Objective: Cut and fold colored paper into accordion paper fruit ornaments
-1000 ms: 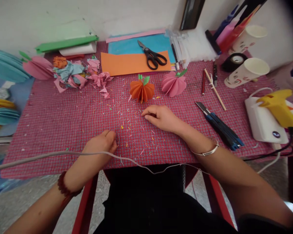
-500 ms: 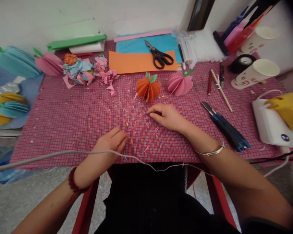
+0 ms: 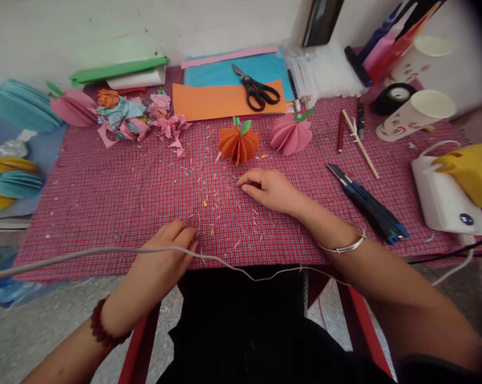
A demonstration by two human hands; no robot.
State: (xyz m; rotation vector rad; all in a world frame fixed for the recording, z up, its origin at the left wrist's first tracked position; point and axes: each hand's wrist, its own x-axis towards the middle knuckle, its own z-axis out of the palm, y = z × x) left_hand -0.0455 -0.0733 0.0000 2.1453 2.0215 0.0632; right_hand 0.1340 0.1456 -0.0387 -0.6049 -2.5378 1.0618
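My right hand point(image 3: 269, 189) rests on the checked cloth with its fingers curled and thumb close to the forefinger; whatever may be in that pinch is too small to see. Just behind it stands an orange folded-paper pumpkin point(image 3: 237, 145) with green leaves. A pink paper pumpkin point(image 3: 291, 134) sits to the right of that. My left hand point(image 3: 166, 250) lies near the table's front edge, fingers bent and closed, the tips partly hidden. A thin white strand point(image 3: 198, 221) shows by its fingertips. Tiny paper scraps point(image 3: 212, 218) are strewn between both hands.
Black scissors point(image 3: 257, 89) lie on orange paper point(image 3: 208, 101) at the back. Crumpled scraps point(image 3: 124, 114) are piled at back left. Right of my arm are a box cutter point(image 3: 369, 205), a wooden stick point(image 3: 361, 144), paper cups point(image 3: 417, 117) and a yellow glue gun point(image 3: 468, 170). A cable point(image 3: 104, 249) crosses in front.
My left hand has drawn back to the left and toward the front edge. The right hand stays nearly in place; the view has shifted slightly.
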